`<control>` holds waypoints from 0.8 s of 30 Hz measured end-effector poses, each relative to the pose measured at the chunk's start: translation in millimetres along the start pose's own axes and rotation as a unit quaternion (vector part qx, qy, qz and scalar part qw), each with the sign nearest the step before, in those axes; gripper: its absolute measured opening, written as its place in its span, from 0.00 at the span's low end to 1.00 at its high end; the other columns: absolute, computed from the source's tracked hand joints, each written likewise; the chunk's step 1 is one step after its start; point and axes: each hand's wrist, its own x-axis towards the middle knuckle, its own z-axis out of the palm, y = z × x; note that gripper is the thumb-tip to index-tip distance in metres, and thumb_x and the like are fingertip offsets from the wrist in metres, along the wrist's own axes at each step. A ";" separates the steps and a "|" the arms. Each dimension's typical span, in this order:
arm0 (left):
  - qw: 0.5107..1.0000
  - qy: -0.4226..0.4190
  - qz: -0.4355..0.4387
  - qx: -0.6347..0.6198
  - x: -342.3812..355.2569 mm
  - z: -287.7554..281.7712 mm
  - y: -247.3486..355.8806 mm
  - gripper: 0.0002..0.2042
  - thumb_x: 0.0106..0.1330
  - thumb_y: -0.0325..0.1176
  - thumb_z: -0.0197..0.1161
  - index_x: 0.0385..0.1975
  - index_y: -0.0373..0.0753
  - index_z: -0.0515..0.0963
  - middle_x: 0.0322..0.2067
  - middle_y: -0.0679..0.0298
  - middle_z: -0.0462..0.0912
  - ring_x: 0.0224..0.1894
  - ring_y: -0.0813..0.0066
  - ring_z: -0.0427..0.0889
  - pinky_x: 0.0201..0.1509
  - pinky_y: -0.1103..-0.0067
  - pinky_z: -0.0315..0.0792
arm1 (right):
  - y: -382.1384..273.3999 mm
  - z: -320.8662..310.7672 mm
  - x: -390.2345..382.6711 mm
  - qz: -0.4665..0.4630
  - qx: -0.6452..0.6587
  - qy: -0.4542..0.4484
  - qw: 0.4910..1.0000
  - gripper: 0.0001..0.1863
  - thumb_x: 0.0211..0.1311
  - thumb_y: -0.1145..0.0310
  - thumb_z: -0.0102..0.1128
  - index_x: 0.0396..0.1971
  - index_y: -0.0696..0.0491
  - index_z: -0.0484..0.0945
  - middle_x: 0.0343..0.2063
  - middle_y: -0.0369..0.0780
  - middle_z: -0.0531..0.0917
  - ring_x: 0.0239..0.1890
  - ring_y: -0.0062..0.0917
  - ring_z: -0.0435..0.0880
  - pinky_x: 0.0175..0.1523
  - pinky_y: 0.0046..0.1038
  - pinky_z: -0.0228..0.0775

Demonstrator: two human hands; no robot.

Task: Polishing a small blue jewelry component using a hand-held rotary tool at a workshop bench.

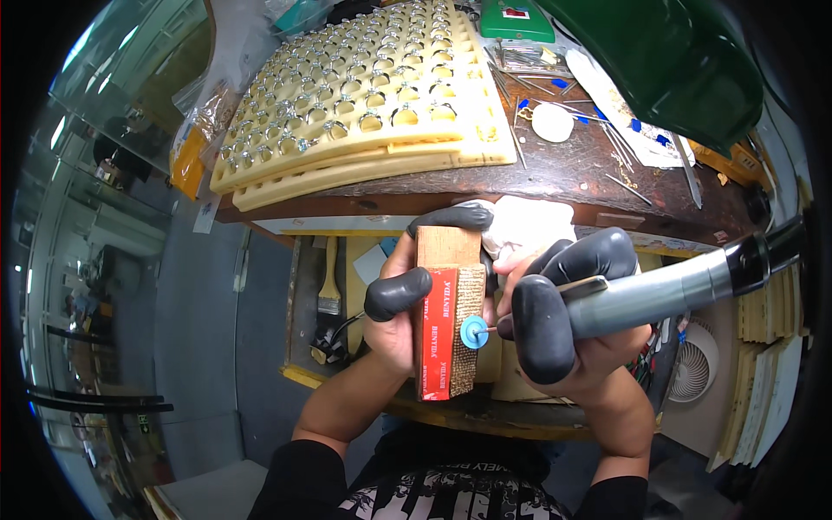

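My left hand (397, 319), with black finger covers on its thumb and fingers, grips a wooden block (438, 334) that stands lengthwise in front of me. A red printed label covers one face of the block, and a rough, woven-looking brown face is turned to the right. In my right hand (555, 325), also in black finger covers, is a silver rotary handpiece (663, 299). The small blue disc (474, 332) on its thin shaft lies against the rough face. A crumpled white cloth (530, 224) shows just beyond my hands; I cannot tell whether a finger holds it.
Stacked cream trays (485, 130) bear many rings (373, 100) on the dark workbench (555, 178). To the right lie a round white piece (552, 122), loose burs and tweezers (689, 173). A green lamp hood (659, 61) hangs above. Below, an open drawer holds a brush (329, 282).
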 end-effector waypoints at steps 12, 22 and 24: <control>1.000 -0.006 0.002 0.001 -1.1 -1.0 0.6 0.31 0.66 0.41 0.52 0.66 0.32 0.57 0.50 0.43 0.75 0.38 0.55 0.84 0.43 0.64 0.82 | 0.8 -0.9 -0.9 -0.011 0.002 -0.017 1.000 0.04 0.67 0.81 0.53 0.39 0.63 0.72 0.22 0.42 0.80 0.24 0.27 0.83 0.42 0.41 0.81; 0.999 0.021 0.013 0.045 -3.6 4.6 3.3 0.32 0.64 0.44 0.51 0.66 0.31 0.58 0.55 0.46 0.71 0.49 0.57 0.79 0.52 0.64 0.77 | 0.6 -0.3 1.9 -0.005 0.006 -0.009 1.000 0.04 0.66 0.82 0.54 0.39 0.64 0.72 0.21 0.41 0.80 0.23 0.27 0.82 0.41 0.41 0.81; 1.000 -0.007 0.007 0.026 -3.1 6.1 4.8 0.31 0.66 0.42 0.53 0.66 0.32 0.57 0.50 0.43 0.74 0.39 0.56 0.83 0.41 0.65 0.81 | -0.7 -1.5 2.5 -0.027 0.009 -0.018 0.999 0.04 0.66 0.82 0.54 0.39 0.64 0.72 0.21 0.42 0.80 0.23 0.27 0.82 0.41 0.41 0.81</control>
